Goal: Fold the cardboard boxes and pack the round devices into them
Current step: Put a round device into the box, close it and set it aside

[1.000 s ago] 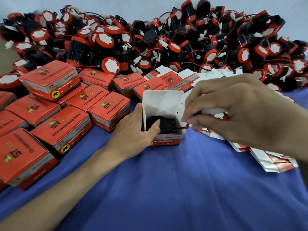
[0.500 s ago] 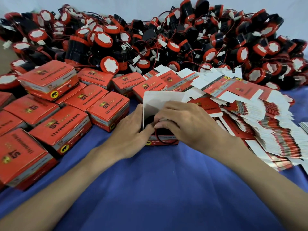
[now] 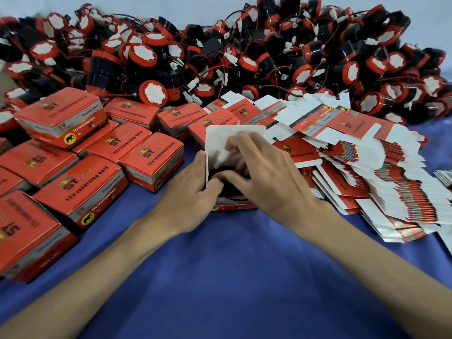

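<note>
From the head camera, the open box (image 3: 233,206) stands on the blue cloth (image 3: 232,277) at the middle of the table, its white lid flap (image 3: 220,137) raised toward the back. A black round device (image 3: 226,189) sits inside it, mostly covered by the hands. The left hand (image 3: 188,192) grips the box's left wall, with the thumb hooked over the front corner. The right hand (image 3: 266,182) lies over the opening with its fingers bent down into the box. They are blurred, so I cannot tell whether they pinch anything or only press.

Closed boxes (image 3: 80,189) crowd the left side in rows, one stacked higher at the back, and the nearest stands just beside the left hand. A fanned stack of flat unfolded boxes (image 3: 391,182) spreads over the right side and touches or nearly touches the open box behind the right hand. Along the back, a deep heap of round devices (image 3: 220,57) with red caps and tangled red and black wires runs the full width against the pale wall (image 3: 122,6), spilling onto the rear boxes and flats.

So the box is hemmed in on the left, the right and the back. The free room is the bare cloth in front, between the two forearms and toward the near edge.
</note>
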Motion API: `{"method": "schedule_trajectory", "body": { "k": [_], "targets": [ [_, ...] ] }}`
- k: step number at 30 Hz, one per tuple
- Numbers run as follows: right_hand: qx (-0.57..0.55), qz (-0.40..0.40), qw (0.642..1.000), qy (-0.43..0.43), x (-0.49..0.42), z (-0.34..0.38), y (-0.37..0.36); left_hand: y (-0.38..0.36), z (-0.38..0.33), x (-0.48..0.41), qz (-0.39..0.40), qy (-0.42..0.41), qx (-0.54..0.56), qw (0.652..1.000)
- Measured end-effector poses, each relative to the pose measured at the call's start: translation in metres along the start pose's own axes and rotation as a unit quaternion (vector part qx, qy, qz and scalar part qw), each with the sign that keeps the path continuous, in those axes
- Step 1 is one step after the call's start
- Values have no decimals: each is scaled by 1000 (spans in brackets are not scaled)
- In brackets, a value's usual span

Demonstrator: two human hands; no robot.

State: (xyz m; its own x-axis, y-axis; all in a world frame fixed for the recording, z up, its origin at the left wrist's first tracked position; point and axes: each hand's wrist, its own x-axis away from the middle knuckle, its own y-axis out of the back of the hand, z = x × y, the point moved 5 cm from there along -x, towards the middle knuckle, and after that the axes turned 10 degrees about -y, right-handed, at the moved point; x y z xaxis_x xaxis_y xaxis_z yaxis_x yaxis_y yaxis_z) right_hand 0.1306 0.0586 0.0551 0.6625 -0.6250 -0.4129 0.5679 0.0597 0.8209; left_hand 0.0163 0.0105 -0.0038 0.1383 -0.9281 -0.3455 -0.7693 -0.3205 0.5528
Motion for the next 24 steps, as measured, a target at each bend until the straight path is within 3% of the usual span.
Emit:
{"method": "schedule_trajectory", "body": {
  "k": [6,11,19,24],
  "targets": [
    [74,145,986,47,-3,-7,-2,3,-1,-1,-23,8,-52,998],
    [65,225,972,25,-9,-11,0,2,0,-1,-14,19,-55,998],
    [161,185,969,22,-8,-11,3,3,3,-3,3,56,95,994],
    [215,217,946,106,-9,-7,7,2,4,-4,-28,50,107,993]
  ]
}}
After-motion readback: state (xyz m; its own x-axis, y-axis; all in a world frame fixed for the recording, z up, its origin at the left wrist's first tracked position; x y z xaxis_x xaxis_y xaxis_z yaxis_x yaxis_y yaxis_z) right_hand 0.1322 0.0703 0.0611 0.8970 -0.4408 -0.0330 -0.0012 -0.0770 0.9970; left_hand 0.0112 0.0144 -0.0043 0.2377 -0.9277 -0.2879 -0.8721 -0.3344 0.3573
